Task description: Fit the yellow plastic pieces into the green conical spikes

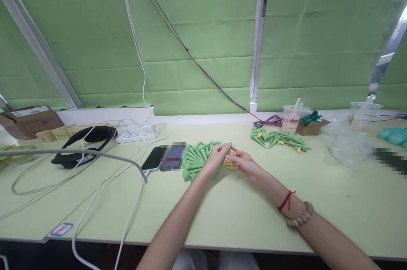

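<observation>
Green plastic spikes (pixel 193 166) lie fanned in one heap in front of the person, well over ten of them, overlapping too much for me to count exactly. A second heap of green spikes (pixel 274 139), mixed with several yellow bits, sits farther back to the right. Two bare hands meet at the right edge of the first heap: the left hand (pixel 217 155) has its fingers curled together, and the right hand (pixel 244 162) has thumb and fingers nearly closed, their tips almost touching the left's. Whatever is between them is too small and covered for me to tell. Small yellow pieces (pixel 229 165) lie just under the right hand, beyond counting. Two bands circle the right wrist, one red string (pixel 286 201) and one beaded bracelet (pixel 300 215). I see two plastic cups at the back, one with pink contents (pixel 291 120), one paler (pixel 362 116), and between them one small open carton (pixel 311 127). One dark-screened phone (pixel 154 158), one black headset (pixel 83 147) and one white power strip (pixel 136 133) occupy the left. The pale yellow-green table (pixel 241 215) runs up against a white ledge, below green blinds (pixel 203 20) divided by metal frames.
</observation>
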Demonstrator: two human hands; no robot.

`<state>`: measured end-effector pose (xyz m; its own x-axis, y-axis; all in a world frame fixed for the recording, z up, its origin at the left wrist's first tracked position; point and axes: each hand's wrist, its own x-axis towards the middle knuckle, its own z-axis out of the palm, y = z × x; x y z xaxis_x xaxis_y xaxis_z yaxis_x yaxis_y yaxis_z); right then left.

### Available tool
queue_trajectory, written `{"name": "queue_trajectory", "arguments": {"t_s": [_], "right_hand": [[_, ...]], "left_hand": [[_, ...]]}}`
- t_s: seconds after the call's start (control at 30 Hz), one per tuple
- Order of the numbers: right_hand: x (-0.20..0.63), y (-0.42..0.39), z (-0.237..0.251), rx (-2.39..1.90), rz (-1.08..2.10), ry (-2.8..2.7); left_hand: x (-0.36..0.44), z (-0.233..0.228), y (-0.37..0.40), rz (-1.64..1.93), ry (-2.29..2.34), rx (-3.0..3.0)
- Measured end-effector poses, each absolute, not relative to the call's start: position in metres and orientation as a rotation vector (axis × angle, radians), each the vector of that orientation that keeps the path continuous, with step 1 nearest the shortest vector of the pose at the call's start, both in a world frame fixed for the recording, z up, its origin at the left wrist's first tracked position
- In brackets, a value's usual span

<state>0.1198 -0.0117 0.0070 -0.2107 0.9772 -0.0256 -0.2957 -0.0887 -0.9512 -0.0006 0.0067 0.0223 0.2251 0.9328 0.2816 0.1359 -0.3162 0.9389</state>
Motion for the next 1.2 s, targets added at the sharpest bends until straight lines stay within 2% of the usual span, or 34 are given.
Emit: {"name": "queue_trajectory", "arguments": {"t_s": [0.13, 0.37, 0.43, 0.63, 0.73, 0.83, 0.9, 1.03, 1.1, 1.13, 1.2], "right_hand": [[0.121, -0.008, 0.001, -0.976, 1.291, -1.251], [0.125, -0.01, -0.003, -0.926, 0.471, -1.702], [0.125, -0.01, -0.002, -0.933, 0.528, -1.694], [0.123, -0.008, 0.002, -1.054, 1.436, -1.284], [0.125, -0.009, 0.003, -0.945, 1.639, -1.274], [0.127, -0.009, 0.002, -0.915, 1.59, -1.351], [0.127, -0.008, 0.002, -0.962, 1.445, -1.44], [0.124, -0.007, 0.001, -0.947, 0.843, -1.645], [0.123, -0.007, -0.001, -0.898, 0.648, -1.653], [0.122, -0.006, -0.002, -0.888, 0.661, -1.632], [0.122, -0.004, -0.003, -0.903, 0.917, -1.546]], "left_hand": [[-0.001, 0.026, 0.004, 1.193, 1.055, 1.664], [-0.002, 0.016, 0.01, 1.269, 1.18, 1.681], [-0.002, 0.015, 0.012, 1.317, 1.138, 1.683], [-0.004, 0.02, 0.013, 1.394, 1.097, 1.658], [-0.006, 0.02, 0.012, 1.31, 1.048, 1.697], [-0.007, 0.019, 0.013, 1.244, 1.02, 1.719], [-0.006, 0.018, 0.014, 1.246, 1.023, 1.726], [-0.003, 0.018, 0.015, 1.281, 1.028, 1.628], [-0.002, 0.018, 0.014, 1.286, 1.039, 1.578], [-0.001, 0.018, 0.013, 1.285, 1.042, 1.569], [-0.001, 0.019, 0.012, 1.295, 1.036, 1.572]]}}
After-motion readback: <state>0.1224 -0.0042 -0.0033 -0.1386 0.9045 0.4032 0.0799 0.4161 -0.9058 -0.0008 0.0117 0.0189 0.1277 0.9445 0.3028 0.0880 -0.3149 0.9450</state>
